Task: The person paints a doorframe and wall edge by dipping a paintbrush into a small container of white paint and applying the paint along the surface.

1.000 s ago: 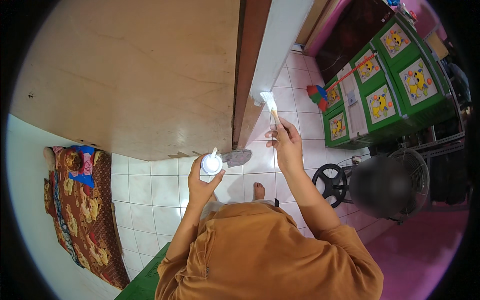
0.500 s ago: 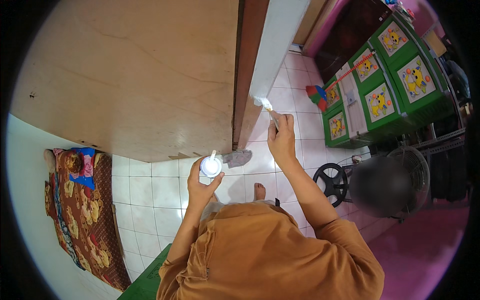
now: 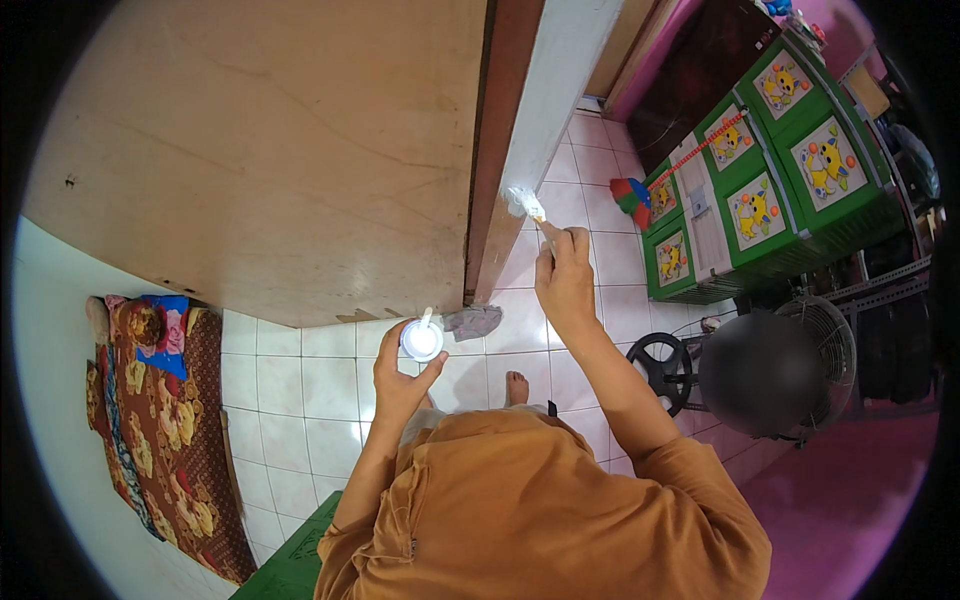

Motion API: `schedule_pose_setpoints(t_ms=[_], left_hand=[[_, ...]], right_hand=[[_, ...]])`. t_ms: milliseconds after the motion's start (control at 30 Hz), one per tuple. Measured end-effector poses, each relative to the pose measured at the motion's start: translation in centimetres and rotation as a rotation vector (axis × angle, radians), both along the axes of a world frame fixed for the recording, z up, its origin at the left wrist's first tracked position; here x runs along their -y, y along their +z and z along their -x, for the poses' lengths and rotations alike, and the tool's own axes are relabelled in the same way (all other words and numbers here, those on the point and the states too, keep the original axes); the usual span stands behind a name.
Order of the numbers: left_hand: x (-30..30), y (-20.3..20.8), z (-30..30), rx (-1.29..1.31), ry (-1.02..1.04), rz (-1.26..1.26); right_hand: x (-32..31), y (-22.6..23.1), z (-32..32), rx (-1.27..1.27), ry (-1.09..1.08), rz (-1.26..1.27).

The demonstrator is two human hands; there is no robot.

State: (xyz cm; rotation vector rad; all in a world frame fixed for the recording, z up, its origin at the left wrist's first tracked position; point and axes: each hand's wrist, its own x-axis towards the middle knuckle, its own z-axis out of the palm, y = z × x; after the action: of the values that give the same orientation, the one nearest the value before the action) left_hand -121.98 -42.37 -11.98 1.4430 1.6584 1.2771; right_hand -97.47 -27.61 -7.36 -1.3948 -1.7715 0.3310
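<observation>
My right hand (image 3: 568, 285) grips a paintbrush (image 3: 546, 228) by its handle. White paint covers the bristles, which touch the door frame (image 3: 545, 110) at the lower end of its white-painted stretch. Below that spot the frame is bare brown. My left hand (image 3: 398, 378) is closed around a small paint cup (image 3: 421, 341) holding white paint. A pale stick (image 3: 426, 316) leans out over the cup's rim. Left of the frame stands a wide brown wooden door (image 3: 270, 160).
A grey rag (image 3: 472, 321) lies on the tiled floor (image 3: 330, 385) by the door's foot. To the right are a green drawer cabinet (image 3: 800, 240), a colourful broom (image 3: 632, 200) and a fan (image 3: 815, 370). A flowered mattress (image 3: 190, 440) lies at left.
The brush tip has shifted slightly on the frame, and the white patch there looks a little wider. The cup stays in my left hand, nearly unmoved.
</observation>
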Motion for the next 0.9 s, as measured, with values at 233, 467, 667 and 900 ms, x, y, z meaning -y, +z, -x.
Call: schedule_pose_setpoints(t_ms=[233, 467, 667, 900], left_hand=[[1.4, 0.3, 0.8, 0.018, -0.023, -0.015], [2.7, 0.5, 3.2, 0.033, 0.018, -0.012], [3.1, 0.6, 4.6, 0.036, 0.009, -0.009], [3.0, 0.4, 5.9, 0.045, 0.031, -0.004]], right_hand=[[1.4, -4.3, 1.3, 0.166, 0.040, 0.251], [1.4, -0.3, 3.9, 0.110, 0.020, 0.085], [2.1, -3.3, 5.2, 0.195, 0.028, 0.237], [1.1, 0.9, 7.1, 0.096, 0.034, 0.061]])
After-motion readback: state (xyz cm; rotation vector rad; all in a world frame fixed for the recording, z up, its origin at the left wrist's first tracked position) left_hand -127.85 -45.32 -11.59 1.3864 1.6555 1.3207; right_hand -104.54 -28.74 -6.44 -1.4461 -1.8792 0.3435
